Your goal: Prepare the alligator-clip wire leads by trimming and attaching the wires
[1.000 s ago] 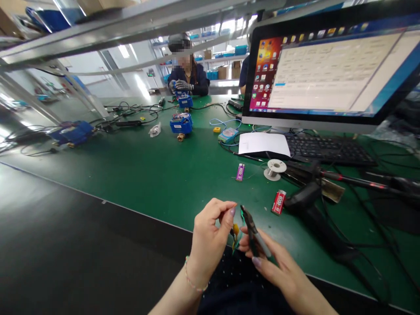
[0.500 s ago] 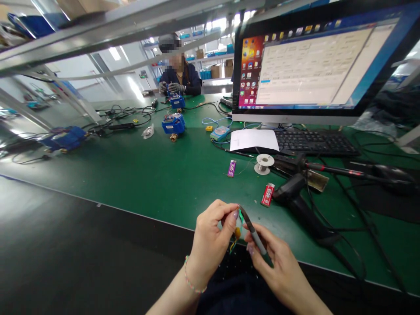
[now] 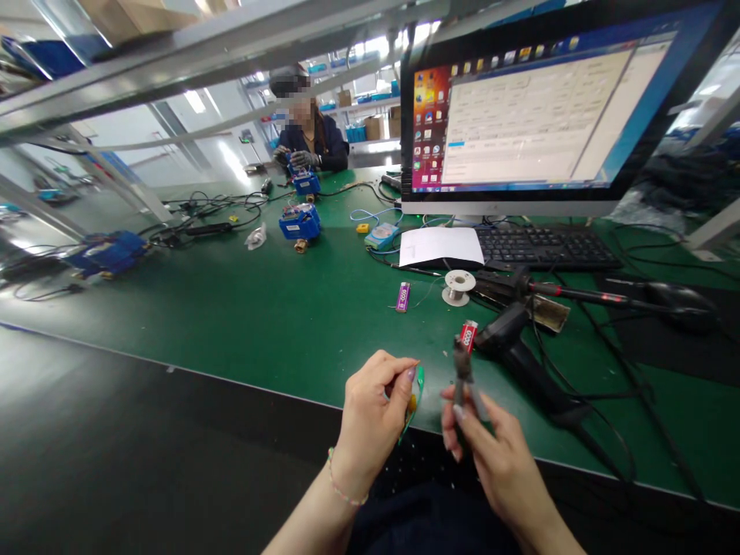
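- Our left hand (image 3: pixel 373 412) pinches a small green circuit board (image 3: pixel 414 395) between thumb and fingertips, held on edge just above the near rim of the green table (image 3: pixel 260 308); a yellow part shows at the board's lower side.
- Our right hand (image 3: pixel 486 451) is clenched around the handles of small cutters (image 3: pixel 462 368), tip pointing up and away from us. Tool and board are near each other but apart, not touching.
- Whether the cutter jaws are parted or closed we cannot tell at this size.
- Just behind the cutter tip a red battery (image 3: pixel 468 336) lies on the table, with a black handheld scanner (image 3: pixel 509 347) beside it. A purple battery (image 3: pixel 403 296) and a solder spool (image 3: pixel 458 287) lie farther back, before the keyboard (image 3: pixel 537 247) and monitor (image 3: pixel 537 116).
- A co-worker (image 3: pixel 309 135) sits at the far end, gloved hands on a blue device (image 3: pixel 305 183); another blue device (image 3: pixel 299 223) stands nearer.
- Risk, as we judge it: the board is gripped only at its edge, so a sideways push from the cutters could twist it loose, and it could fall past the table rim into our lap.
- A cut taken too close could nick the board or the yellow part.
- The tip sits close to the red battery; a careless swing could knock it or snag the scanner cable.
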`<control>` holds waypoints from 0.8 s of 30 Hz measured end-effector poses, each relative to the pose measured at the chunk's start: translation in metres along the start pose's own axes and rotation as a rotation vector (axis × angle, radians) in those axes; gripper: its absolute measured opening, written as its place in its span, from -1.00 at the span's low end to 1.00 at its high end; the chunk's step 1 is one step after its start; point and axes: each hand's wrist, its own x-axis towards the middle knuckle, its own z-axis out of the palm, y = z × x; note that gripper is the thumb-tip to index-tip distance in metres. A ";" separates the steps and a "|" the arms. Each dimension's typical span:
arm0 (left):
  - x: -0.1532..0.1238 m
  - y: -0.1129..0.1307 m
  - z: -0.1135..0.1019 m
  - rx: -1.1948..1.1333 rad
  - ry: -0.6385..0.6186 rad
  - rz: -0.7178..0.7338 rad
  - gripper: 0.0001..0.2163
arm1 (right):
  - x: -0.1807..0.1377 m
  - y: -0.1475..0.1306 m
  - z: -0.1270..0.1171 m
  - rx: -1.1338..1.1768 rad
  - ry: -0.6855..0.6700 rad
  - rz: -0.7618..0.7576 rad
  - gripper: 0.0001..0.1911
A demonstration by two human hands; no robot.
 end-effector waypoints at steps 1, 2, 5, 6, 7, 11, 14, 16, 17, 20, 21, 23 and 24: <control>0.000 -0.002 0.000 0.003 0.002 -0.014 -0.83 | 0.005 -0.002 -0.008 0.081 0.068 0.016 -0.66; 0.000 -0.004 -0.001 -0.002 0.000 -0.033 -0.83 | 0.010 -0.004 -0.017 0.135 0.116 0.038 -0.64; 0.002 -0.010 0.000 -0.061 -0.014 -0.108 -0.83 | 0.025 -0.012 -0.042 0.155 0.026 0.175 -0.59; 0.003 -0.012 0.000 -0.087 -0.016 -0.133 -0.83 | 0.030 -0.013 -0.048 0.140 -0.044 0.220 -0.57; 0.004 -0.014 0.001 -0.111 -0.013 -0.159 -0.84 | 0.033 -0.014 -0.052 0.113 -0.105 0.252 -0.55; 0.008 -0.022 0.003 -0.186 0.016 -0.255 -0.84 | 0.047 -0.004 -0.059 -0.290 -0.217 0.257 -0.58; 0.008 -0.029 0.004 -0.209 0.040 -0.295 -0.79 | 0.059 0.004 -0.059 -0.712 -0.261 0.279 -0.74; 0.008 -0.035 0.005 -0.196 0.066 -0.305 -0.75 | 0.069 0.007 -0.054 -0.912 -0.249 0.256 -0.84; 0.008 -0.039 0.005 -0.183 0.083 -0.298 -0.74 | 0.073 0.008 -0.050 -1.005 -0.226 0.210 -0.87; 0.010 -0.048 0.003 -0.144 0.234 -0.224 -0.73 | 0.082 0.014 -0.033 -1.253 -0.093 -0.023 -0.83; 0.011 -0.050 0.001 -0.130 0.287 -0.199 -0.73 | 0.082 0.018 -0.028 -1.338 -0.046 -0.078 -0.75; 0.013 -0.053 -0.004 -0.097 0.382 -0.164 -0.72 | 0.080 0.029 -0.019 -1.466 -0.007 -0.120 -0.53; 0.014 -0.054 -0.007 -0.080 0.423 -0.155 -0.72 | 0.077 0.036 -0.017 -1.493 -0.015 -0.116 -0.40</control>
